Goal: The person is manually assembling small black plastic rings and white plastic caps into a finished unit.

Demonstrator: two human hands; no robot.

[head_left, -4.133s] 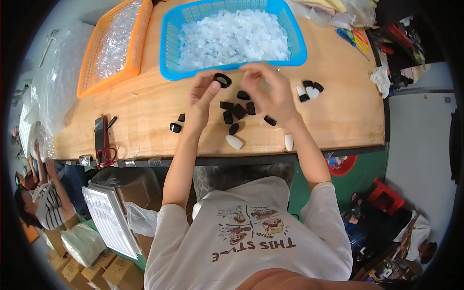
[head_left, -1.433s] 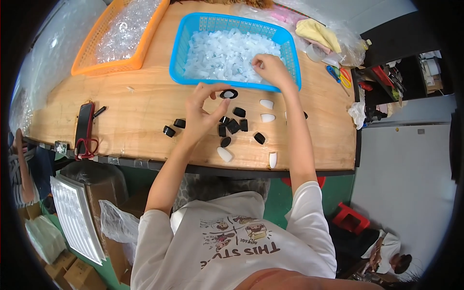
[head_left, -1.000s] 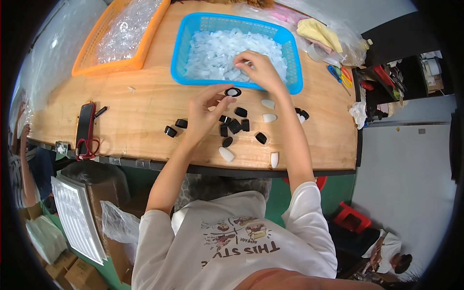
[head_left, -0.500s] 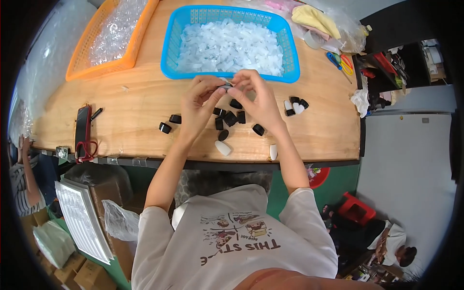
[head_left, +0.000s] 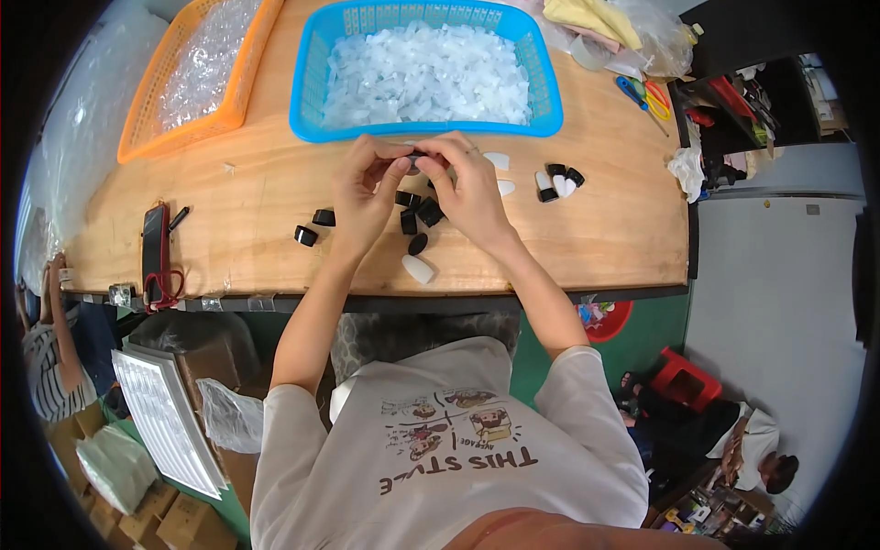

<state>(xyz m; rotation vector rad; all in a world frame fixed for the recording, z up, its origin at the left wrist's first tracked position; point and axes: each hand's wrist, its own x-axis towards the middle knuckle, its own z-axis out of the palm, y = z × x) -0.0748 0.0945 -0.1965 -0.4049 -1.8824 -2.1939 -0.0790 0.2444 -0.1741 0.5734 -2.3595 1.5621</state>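
My left hand [head_left: 367, 188] and my right hand [head_left: 469, 188] meet just in front of the blue basket. Between their thumbs and fingers they pinch a small black cap [head_left: 414, 159], largely covered by the fingertips. Below them lie several black caps [head_left: 428, 212], partly behind my right hand. An oval black piece [head_left: 418, 244] and a white tapered piece [head_left: 418, 269] are nearer to me. Two more black caps [head_left: 306, 236] sit left of my left wrist. White flat pieces [head_left: 497, 161] show beyond my right hand.
A blue basket [head_left: 295, 101] holds many translucent white pieces; an orange basket [head_left: 240, 103] holds clear plastic ones. Black and white pieces [head_left: 555, 181] cluster at right, with scissors [head_left: 656, 103] farther back. A phone [head_left: 156, 243] lies at left. Other people are beside the table.
Both hands have shifted slightly left, still pinching the cap. White pieces now show beyond my right hand. A cap and a white piece near my right forearm are out of sight.
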